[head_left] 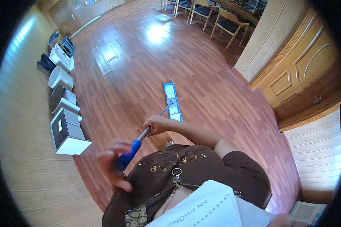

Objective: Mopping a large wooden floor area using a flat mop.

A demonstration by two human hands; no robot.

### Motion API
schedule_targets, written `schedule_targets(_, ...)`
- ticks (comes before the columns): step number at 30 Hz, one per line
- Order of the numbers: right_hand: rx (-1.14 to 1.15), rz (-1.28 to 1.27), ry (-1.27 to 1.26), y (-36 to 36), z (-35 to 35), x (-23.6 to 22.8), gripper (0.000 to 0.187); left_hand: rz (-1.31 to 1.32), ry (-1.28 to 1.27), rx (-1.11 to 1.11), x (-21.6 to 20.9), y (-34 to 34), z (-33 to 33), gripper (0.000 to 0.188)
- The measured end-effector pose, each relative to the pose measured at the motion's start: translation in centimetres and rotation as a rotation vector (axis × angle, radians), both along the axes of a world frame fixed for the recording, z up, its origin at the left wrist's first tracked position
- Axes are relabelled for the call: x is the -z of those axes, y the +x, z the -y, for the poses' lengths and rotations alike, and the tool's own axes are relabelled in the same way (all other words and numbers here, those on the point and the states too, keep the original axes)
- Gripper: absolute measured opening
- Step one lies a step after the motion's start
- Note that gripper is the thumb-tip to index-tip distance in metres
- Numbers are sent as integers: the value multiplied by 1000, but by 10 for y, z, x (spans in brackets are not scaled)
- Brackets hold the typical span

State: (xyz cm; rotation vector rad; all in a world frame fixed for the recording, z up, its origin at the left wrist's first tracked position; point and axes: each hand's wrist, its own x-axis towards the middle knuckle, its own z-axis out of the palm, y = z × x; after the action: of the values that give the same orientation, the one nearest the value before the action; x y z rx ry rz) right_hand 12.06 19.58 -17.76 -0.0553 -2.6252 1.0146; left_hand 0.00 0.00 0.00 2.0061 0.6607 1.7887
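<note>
A flat mop (169,92) lies with its long blue-edged head on the wood floor, its white top side showing. The metal pole (144,134) runs back toward my body and ends in a blue grip (129,154). My right hand (157,125) is wrapped round the pole, above the grip. Beside the end of the grip, my left hand (115,164) is open with thumb and fingers spread, slightly blurred; the grip's end lies close to its palm.
White and dark items, among them a dark-topped white box (70,132) and a round white container (60,78), line the left wall. Wooden chairs (229,25) stand at the far right by a table. A carved wooden door (303,72) is on the right.
</note>
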Motion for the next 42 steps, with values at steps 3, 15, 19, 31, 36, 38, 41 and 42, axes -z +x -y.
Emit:
schedule_targets(3, 140, 42, -31, 14, -25, 87, 29, -233, -19, -117, -6, 11, 3, 49)
schedule_targets(15, 592, 102, -6, 19, -1, 92, 27, -359, 45, 318, -37, -19, -48, 29)
schedule_targets(19, 735, 57, -66, 52, 9, 88, 17, -387, 8, 696, -43, -25, -80, 28)
schedule_targets(31, 1497, 124, -221, 192, 45, 66, 32, -404, -170, 1029, -28, 70, -154, 35)
schedule_targets(36, 1713, 6, -16, 255, 80, 84, 39, -463, -218, 1220, -14, 125, -174, 32)
schedule_targets(38, 1835, 30, 43, 281, 99, 93, 35, -460, -275, 1331, -12, 154, -176, 28)
schedule_targets(41, 1893, -45, 50, 316, 134, 89, 22, -423, -314, 1498, -10, 198, -174, 18)
schedule_targets(42, 1974, -36, 62, 324, 146, 91, 17, -414, -323, 1565, -8, 211, -173, 15)
